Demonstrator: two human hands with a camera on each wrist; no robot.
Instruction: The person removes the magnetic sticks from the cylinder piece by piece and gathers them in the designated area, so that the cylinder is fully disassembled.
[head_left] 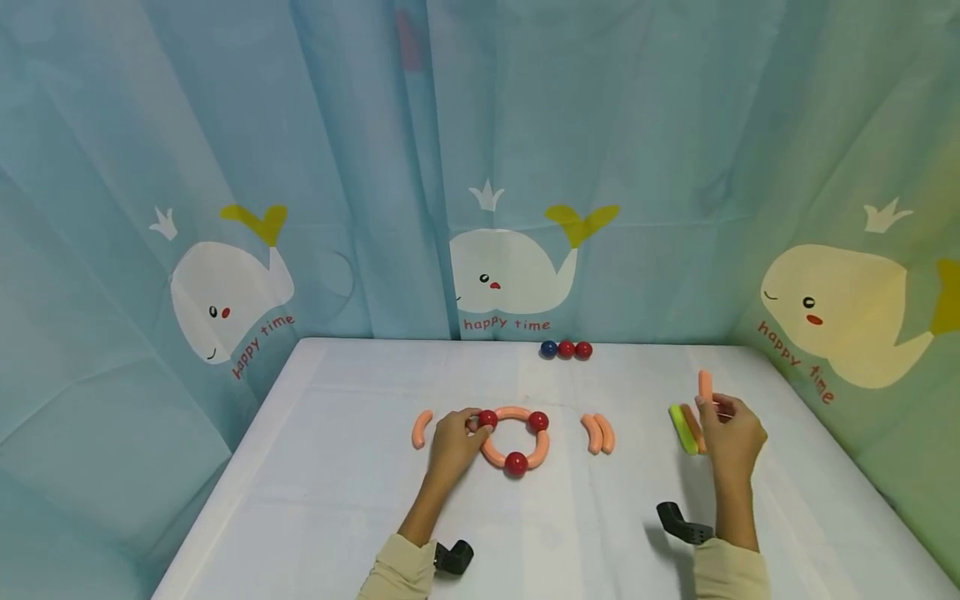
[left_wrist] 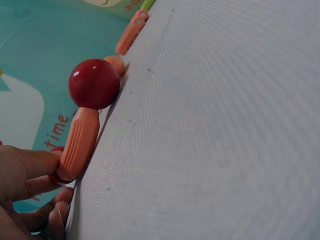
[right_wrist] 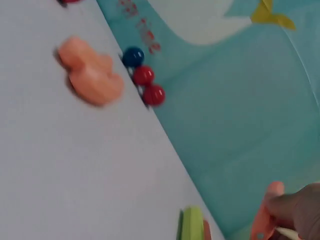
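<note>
A ring of orange curved rods point(head_left: 513, 412) and three red balls lies on the white table. My left hand point(head_left: 453, 446) pinches the ring's upper-left red ball point(head_left: 487, 418); in the left wrist view that ball is mostly hidden behind a curved rod point(left_wrist: 79, 145). Nearest that camera is the ring's front red ball point(left_wrist: 94, 84). At the right, my right hand point(head_left: 735, 433) holds a straight orange stick point(head_left: 705, 385) upright between thumb and fingers, above the table. Just left of this hand lie a green stick point(head_left: 682, 429) and a brownish-orange stick point(head_left: 693, 427), partly covered by the hand.
One curved orange rod point(head_left: 422, 429) lies left of the ring, and two more curved rods point(head_left: 597, 434) lie side by side to its right. Along the back edge sit a blue ball point(head_left: 549, 349) and two red balls point(head_left: 575, 350). A whale-print curtain point(head_left: 660, 250) encloses the table.
</note>
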